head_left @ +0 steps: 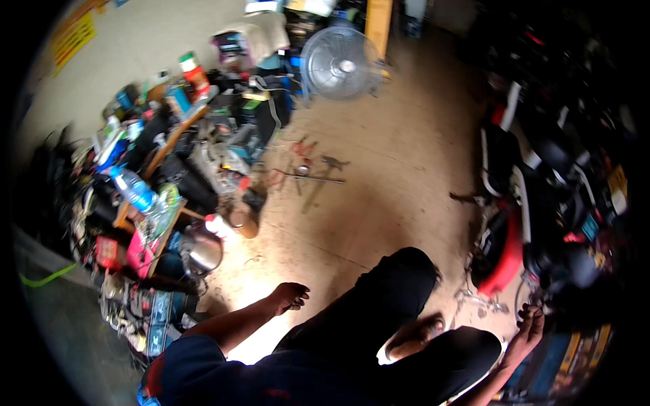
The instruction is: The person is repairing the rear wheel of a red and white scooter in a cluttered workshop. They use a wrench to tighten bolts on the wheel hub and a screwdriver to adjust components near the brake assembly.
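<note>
Bare tan floor [393, 176] runs between the shiny silver metal pot [205, 254] and the long, curved red panel [506, 260]; a thin dark rod [321, 178] lies there. The left hand [289, 298], loosely half curled, looks empty above the floor. The right hand [531, 326], fingers bent, is near the panel's lower end; blur and dark hide whether it holds anything.

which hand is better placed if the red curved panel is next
Probably the right hand: it is nearer the red curved panel, while the left hand is left of both knees.
</note>
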`<control>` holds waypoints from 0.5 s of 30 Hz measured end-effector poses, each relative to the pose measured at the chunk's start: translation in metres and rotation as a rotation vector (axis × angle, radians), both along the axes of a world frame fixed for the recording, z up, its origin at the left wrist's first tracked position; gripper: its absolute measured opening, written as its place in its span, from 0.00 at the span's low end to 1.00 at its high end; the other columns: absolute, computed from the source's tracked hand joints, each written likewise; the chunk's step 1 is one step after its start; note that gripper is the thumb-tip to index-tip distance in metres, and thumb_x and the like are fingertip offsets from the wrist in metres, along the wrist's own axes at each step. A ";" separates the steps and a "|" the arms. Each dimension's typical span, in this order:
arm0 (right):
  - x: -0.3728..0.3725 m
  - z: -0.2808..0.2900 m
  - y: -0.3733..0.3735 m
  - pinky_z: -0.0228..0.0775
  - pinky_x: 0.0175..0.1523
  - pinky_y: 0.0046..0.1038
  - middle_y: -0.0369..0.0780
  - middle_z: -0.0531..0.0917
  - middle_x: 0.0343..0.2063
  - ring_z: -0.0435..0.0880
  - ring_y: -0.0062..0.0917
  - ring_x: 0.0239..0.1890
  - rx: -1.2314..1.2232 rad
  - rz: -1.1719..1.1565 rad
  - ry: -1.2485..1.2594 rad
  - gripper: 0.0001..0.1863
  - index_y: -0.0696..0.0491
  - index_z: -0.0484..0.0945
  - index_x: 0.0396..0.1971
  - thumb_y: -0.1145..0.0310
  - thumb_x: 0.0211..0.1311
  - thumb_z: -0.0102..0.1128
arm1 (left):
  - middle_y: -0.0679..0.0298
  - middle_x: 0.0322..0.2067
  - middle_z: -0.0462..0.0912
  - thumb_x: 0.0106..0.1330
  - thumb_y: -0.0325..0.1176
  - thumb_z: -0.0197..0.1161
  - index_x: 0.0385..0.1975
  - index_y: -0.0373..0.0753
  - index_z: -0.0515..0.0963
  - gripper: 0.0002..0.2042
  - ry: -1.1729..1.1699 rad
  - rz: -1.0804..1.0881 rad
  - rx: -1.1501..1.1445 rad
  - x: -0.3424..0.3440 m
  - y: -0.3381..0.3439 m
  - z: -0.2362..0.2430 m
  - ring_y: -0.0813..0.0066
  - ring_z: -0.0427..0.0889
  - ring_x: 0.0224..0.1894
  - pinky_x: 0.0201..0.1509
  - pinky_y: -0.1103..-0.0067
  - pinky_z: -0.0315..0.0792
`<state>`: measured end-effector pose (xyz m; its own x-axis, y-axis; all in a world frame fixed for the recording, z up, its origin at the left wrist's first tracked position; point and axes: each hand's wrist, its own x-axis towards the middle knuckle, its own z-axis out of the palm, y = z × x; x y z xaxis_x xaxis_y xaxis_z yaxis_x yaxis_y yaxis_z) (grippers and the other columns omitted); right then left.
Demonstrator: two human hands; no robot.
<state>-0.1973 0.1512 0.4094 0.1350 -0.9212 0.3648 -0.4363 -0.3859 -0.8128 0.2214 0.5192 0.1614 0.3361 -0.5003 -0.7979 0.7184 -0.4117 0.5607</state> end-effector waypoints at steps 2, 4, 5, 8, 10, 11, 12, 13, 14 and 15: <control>0.023 -0.012 -0.008 0.66 0.40 0.22 0.34 0.84 0.38 0.80 0.19 0.37 0.028 0.100 -0.012 0.13 0.53 0.79 0.41 0.60 0.76 0.49 | 0.63 0.33 0.83 0.71 0.29 0.54 0.46 0.37 0.80 0.10 -0.051 0.060 0.081 -0.002 0.009 0.018 0.75 0.77 0.26 0.28 0.79 0.73; 0.031 -0.017 -0.025 0.68 0.39 0.24 0.36 0.85 0.36 0.81 0.20 0.36 0.077 0.113 -0.065 0.17 0.55 0.80 0.41 0.57 0.77 0.48 | 0.64 0.33 0.83 0.70 0.28 0.53 0.46 0.38 0.80 0.11 -0.114 0.100 -0.072 0.006 0.036 0.016 0.76 0.77 0.26 0.25 0.82 0.70; 0.040 -0.017 -0.024 0.69 0.38 0.24 0.36 0.85 0.34 0.82 0.20 0.36 0.043 0.087 -0.053 0.18 0.56 0.81 0.40 0.57 0.77 0.47 | 0.64 0.32 0.83 0.68 0.26 0.52 0.46 0.37 0.80 0.11 -0.207 0.125 -0.017 0.003 0.041 0.025 0.76 0.76 0.24 0.22 0.83 0.67; 0.060 -0.021 -0.029 0.69 0.37 0.24 0.37 0.85 0.34 0.82 0.19 0.35 0.023 0.077 -0.061 0.19 0.57 0.81 0.40 0.55 0.76 0.50 | 0.64 0.27 0.80 0.67 0.22 0.48 0.47 0.35 0.78 0.14 -0.101 0.300 -0.014 0.006 0.060 0.040 0.79 0.68 0.17 0.18 0.83 0.62; 0.070 -0.030 -0.035 0.70 0.38 0.23 0.36 0.85 0.34 0.80 0.19 0.35 0.045 0.120 -0.070 0.17 0.57 0.81 0.40 0.57 0.75 0.53 | 0.66 0.23 0.74 0.68 0.22 0.43 0.51 0.35 0.76 0.16 -0.051 0.359 0.059 0.006 0.070 0.039 0.80 0.63 0.14 0.17 0.83 0.59; 0.082 -0.036 -0.037 0.70 0.36 0.21 0.36 0.84 0.33 0.79 0.18 0.33 0.028 0.167 -0.114 0.16 0.57 0.81 0.39 0.59 0.74 0.55 | 0.65 0.24 0.75 0.69 0.23 0.42 0.51 0.35 0.76 0.16 -0.050 0.377 0.049 0.008 0.080 0.034 0.80 0.63 0.15 0.17 0.83 0.59; 0.089 -0.040 -0.041 0.71 0.36 0.22 0.36 0.83 0.33 0.80 0.19 0.33 0.018 0.163 -0.084 0.15 0.58 0.81 0.39 0.59 0.74 0.55 | 0.65 0.24 0.75 0.69 0.24 0.42 0.52 0.34 0.75 0.17 -0.056 0.401 0.041 0.010 0.092 0.034 0.81 0.63 0.15 0.17 0.84 0.59; 0.090 -0.044 -0.047 0.72 0.35 0.22 0.36 0.83 0.33 0.80 0.19 0.33 0.008 0.165 -0.053 0.15 0.58 0.80 0.39 0.60 0.74 0.55 | 0.64 0.26 0.77 0.70 0.25 0.44 0.54 0.34 0.75 0.16 -0.093 0.405 0.021 0.007 0.099 0.032 0.79 0.66 0.16 0.18 0.83 0.62; 0.101 -0.052 -0.055 0.72 0.35 0.23 0.37 0.83 0.33 0.80 0.20 0.33 0.001 0.186 -0.047 0.15 0.58 0.80 0.39 0.60 0.74 0.55 | 0.63 0.28 0.78 0.70 0.27 0.47 0.55 0.34 0.75 0.16 -0.153 0.405 -0.031 0.008 0.114 0.014 0.78 0.68 0.17 0.20 0.80 0.66; 0.110 -0.059 -0.065 0.73 0.34 0.23 0.37 0.83 0.33 0.80 0.21 0.33 0.001 0.243 -0.056 0.14 0.59 0.80 0.39 0.62 0.74 0.54 | 0.62 0.30 0.80 0.69 0.28 0.50 0.56 0.34 0.74 0.17 -0.090 0.427 -0.109 0.013 0.119 0.007 0.76 0.72 0.20 0.23 0.79 0.71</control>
<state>-0.0872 0.0864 0.3507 0.3328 -0.8644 0.3770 -0.2852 -0.4734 -0.8334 0.2342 0.6379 0.1687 0.5967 -0.3815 -0.7060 0.7571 -0.0239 0.6528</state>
